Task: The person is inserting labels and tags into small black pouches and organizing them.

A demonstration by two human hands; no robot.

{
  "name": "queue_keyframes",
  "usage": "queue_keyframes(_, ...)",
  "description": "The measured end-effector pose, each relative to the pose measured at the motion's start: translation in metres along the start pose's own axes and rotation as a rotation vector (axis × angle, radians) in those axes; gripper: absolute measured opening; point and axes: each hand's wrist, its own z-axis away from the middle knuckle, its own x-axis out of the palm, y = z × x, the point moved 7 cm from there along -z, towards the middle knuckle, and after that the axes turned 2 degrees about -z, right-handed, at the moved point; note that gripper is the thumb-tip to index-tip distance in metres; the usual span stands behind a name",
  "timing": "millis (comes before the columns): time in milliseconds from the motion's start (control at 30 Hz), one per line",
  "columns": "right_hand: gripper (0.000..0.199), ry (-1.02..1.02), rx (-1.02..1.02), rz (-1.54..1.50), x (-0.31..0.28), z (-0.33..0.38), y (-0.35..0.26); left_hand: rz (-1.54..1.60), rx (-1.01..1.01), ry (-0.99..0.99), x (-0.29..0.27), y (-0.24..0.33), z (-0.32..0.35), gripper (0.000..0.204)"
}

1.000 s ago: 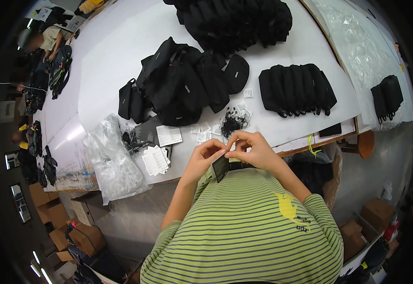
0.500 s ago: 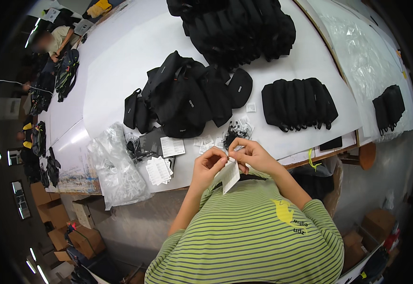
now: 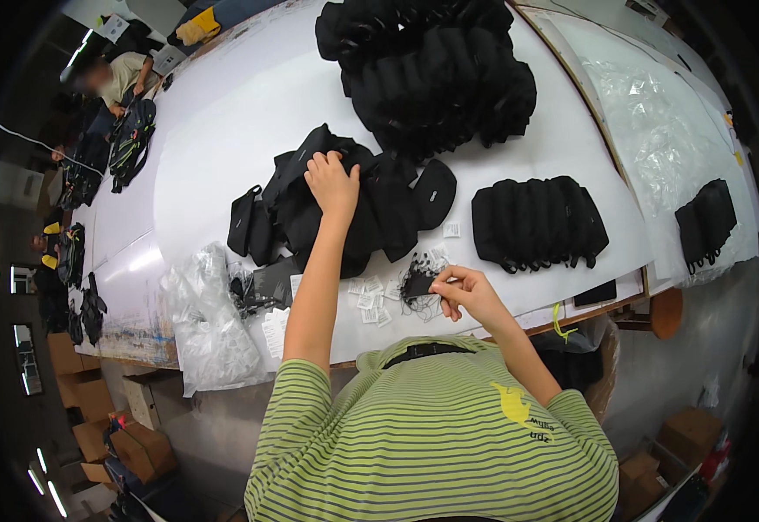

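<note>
My left hand [image 3: 333, 184] lies over the loose pile of black zip pouches [image 3: 379, 204], its fingers bent onto an upper pouch and the thumb held apart. It does not appear closed on it. Nearer to me, my right hand [image 3: 469, 296] pinches a small dark hang tag [image 3: 420, 284] between thumb and fingers. That tag is beside a tangle of black strings [image 3: 414, 304], which partly merges with it. Small white labels [image 3: 369, 300] are scattered left of the strings. A stack of white printed cards [image 3: 273, 331] is partly hidden behind my left forearm.
A row of black pouches [image 3: 536, 224] lies to the right, with a larger heap [image 3: 440, 83] at the far side. Clear plastic bags [image 3: 214, 322] sit at the near left. More pouches [image 3: 706, 224] rest on plastic sheeting at right. A co-worker [image 3: 123, 83] handles bags far left.
My hands have parted from the white printed tag they held together. My left hand has reached forward onto the pouch pile; my right has moved slightly down and right, pinching a dark tag.
</note>
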Motion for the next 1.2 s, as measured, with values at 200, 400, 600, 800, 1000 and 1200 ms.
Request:
queue_keyframes(200,0.014,0.089,-0.038,-0.058,-0.020,0.013,0.014,-0.026,0.030,0.063,0.010,-0.005,-0.007,0.025)
queue_keyframes(400,0.014,0.120,-0.048,-0.042,-0.029,0.016,0.012,0.298,0.325,0.097,-0.035,0.037,0.022,0.012)
queue_keyframes(600,0.016,0.216,-0.118,0.113,-0.035,0.007,0.006,0.552,0.596,-0.139,-0.089,0.074,0.118,0.023)
queue_keyframes(800,0.015,0.223,-0.135,0.460,-0.017,0.004,0.014,0.750,0.226,-0.244,-0.091,0.061,0.186,0.027)
queue_keyframes(1000,0.012,0.208,-0.212,0.725,0.004,0.015,0.012,1.007,-0.472,-0.449,-0.063,0.035,0.227,0.008)
queue_keyframes(1200,0.014,0.189,-0.344,0.892,0.013,0.029,-0.005,1.240,-0.670,-0.604,-0.063,0.044,0.235,0.009)
